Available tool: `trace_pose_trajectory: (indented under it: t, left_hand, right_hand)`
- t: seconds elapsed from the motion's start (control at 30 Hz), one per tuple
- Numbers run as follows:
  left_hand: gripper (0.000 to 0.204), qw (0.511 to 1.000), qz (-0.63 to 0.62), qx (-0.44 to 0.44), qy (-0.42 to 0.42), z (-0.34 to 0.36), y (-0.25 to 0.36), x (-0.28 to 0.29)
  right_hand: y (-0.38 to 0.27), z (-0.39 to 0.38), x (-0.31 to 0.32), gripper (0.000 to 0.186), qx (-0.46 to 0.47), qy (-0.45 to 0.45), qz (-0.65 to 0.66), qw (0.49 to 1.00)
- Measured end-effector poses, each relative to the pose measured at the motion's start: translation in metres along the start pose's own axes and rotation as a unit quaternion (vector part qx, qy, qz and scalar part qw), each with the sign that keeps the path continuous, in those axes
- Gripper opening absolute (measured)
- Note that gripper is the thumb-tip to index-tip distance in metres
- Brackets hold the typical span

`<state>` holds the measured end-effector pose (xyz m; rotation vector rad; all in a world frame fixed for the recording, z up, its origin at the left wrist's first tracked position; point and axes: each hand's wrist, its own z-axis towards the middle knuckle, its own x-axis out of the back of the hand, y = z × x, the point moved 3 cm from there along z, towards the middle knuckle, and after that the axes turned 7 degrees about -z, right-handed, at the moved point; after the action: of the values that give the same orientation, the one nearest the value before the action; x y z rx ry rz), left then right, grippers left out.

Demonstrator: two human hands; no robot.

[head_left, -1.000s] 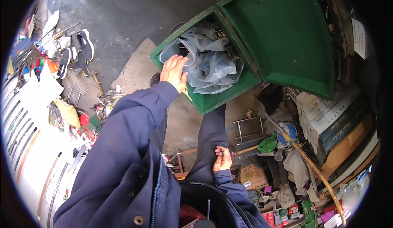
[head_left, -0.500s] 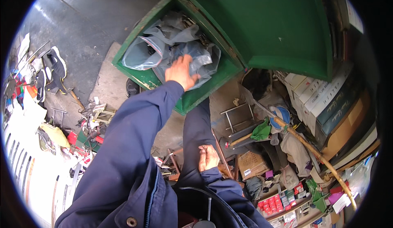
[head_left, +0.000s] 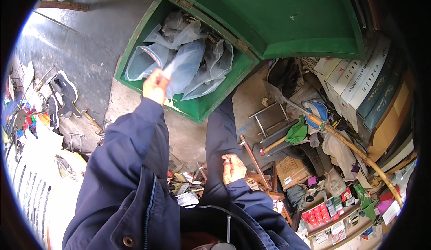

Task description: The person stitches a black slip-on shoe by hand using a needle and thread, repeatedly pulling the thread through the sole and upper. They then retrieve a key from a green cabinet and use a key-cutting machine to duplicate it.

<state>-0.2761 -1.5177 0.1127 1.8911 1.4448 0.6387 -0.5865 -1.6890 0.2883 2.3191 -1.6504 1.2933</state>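
A green bin (head_left: 193,108), lid raised, is filled with clear plastic bags (head_left: 206,66). The left hand (head_left: 156,85) grips one clear bag (head_left: 182,66) at the bin's near rim. The right hand (head_left: 233,168) rests loosely curled on the thigh, below the bin.

The left hand (head_left: 156,86) has its grip on a thin, translucent plastic bag (head_left: 182,68), glossy and crinkled, with more such bags heaped just beyond the grip inside a green painted metal bin (head_left: 197,108) whose paint is chipped at the rim. The sleeve (head_left: 125,151) behind the grip is matt navy cloth. The floor (head_left: 85,48) beside the bin is rough grey concrete.
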Motion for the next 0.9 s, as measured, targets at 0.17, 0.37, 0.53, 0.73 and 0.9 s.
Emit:
trace_pose_trajectory:
  t: [0.17, 0.37, 0.53, 0.73, 0.9]
  left_hand:
    - [0.006, 0.913, 0.302, -0.227, -0.156, -0.059, 0.01, -0.053]
    - [0.009, 0.879, 0.349, -0.232, -0.225, -0.072, -0.011, -0.082]
    - [0.011, 0.883, 0.344, -0.227, -0.226, -0.073, -0.012, -0.077]
    - [0.01, 0.968, 0.218, -0.117, -0.033, -0.053, -0.021, -0.049]
    - [0.008, 0.989, -0.146, 0.027, 0.024, 0.017, -0.04, 0.008]
  right_hand:
    - [-0.004, 0.001, 0.001, 0.015, 0.01, 0.009, -0.001, 1.0]
    - [-0.007, 0.001, 0.0, 0.014, 0.002, -0.008, -0.01, 1.0]
    - [-0.006, -0.001, -0.003, 0.015, -0.01, -0.025, -0.014, 1.0]
    - [-0.006, -0.001, -0.004, 0.017, 0.006, -0.014, -0.013, 1.0]
    - [-0.004, -0.002, -0.005, 0.018, 0.014, 0.001, -0.015, 1.0]
